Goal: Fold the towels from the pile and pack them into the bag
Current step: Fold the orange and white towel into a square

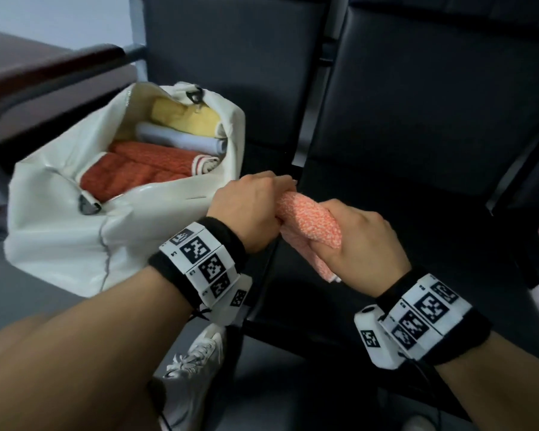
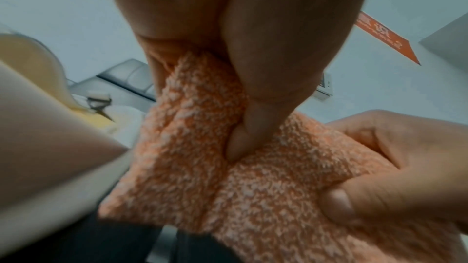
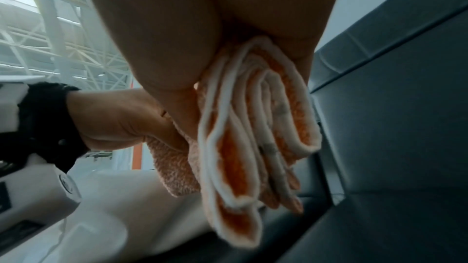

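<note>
Head view: your left hand [image 1: 246, 209] and right hand [image 1: 364, 244] both grip the folded orange towel [image 1: 311, 217]; keep it pinched tight, then slide it into the white bag [image 1: 59, 231] at left

Looks like a terminal/station waiting hall: linked black padded seats [image 1: 417, 119] w/ metal frame + wooden armrest [image 1: 53, 73], high white steel-truss roof [image 3: 63, 47] in right wrist view, orange hanging banner [image 2: 387, 37].
</note>
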Demonstrator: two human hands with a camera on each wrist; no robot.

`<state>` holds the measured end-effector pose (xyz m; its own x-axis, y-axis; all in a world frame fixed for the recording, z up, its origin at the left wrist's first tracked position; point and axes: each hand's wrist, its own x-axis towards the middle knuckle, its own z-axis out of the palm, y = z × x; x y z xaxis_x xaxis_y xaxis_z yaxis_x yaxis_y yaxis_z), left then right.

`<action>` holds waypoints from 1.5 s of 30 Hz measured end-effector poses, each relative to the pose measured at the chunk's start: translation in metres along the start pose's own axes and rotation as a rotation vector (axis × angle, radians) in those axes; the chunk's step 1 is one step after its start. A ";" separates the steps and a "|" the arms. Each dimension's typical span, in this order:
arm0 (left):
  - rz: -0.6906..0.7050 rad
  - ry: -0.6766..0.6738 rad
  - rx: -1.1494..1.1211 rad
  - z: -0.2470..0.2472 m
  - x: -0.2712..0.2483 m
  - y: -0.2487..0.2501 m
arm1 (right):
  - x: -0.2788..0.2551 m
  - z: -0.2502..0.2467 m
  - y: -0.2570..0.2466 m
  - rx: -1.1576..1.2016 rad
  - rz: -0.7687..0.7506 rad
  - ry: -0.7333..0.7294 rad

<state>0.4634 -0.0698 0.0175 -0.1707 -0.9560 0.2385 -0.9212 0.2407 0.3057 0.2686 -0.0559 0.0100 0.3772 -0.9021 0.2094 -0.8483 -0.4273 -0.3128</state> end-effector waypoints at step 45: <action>-0.191 -0.145 0.484 -0.057 0.101 -0.251 | 0.254 0.102 -0.158 -0.477 -0.286 -0.160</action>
<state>0.6972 -0.2177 0.0173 0.0006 -0.9968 0.0799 -0.9905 -0.0116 -0.1368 0.5362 -0.2233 0.0176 0.6364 -0.7682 0.0700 -0.7639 -0.6151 0.1953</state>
